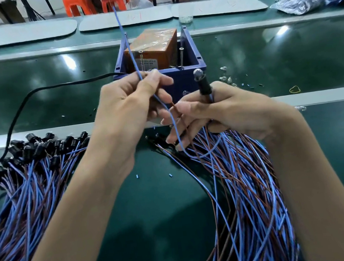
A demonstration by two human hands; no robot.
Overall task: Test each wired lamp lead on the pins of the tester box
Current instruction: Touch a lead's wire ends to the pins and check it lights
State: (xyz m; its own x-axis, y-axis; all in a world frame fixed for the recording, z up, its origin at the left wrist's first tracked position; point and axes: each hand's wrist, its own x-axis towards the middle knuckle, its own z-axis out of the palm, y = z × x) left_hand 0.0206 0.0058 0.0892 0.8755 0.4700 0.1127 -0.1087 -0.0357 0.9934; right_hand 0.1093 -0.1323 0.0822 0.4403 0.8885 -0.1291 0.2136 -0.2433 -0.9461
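Tester box [190,77] and hand-held lamp lead [164,107] over green belt [288,52]
Blue and open-topped, it stood just behind both hands; left hand [132,105] pinched the lead's blue wire [123,33] upright, right hand [226,111] gripped its black lamp holder [204,87].

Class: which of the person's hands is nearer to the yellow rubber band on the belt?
Right. The right hand, gripping a lamp holder, sits left of the yellow rubber band, apart from it; the left hand, pinching a blue wire, is farther left.
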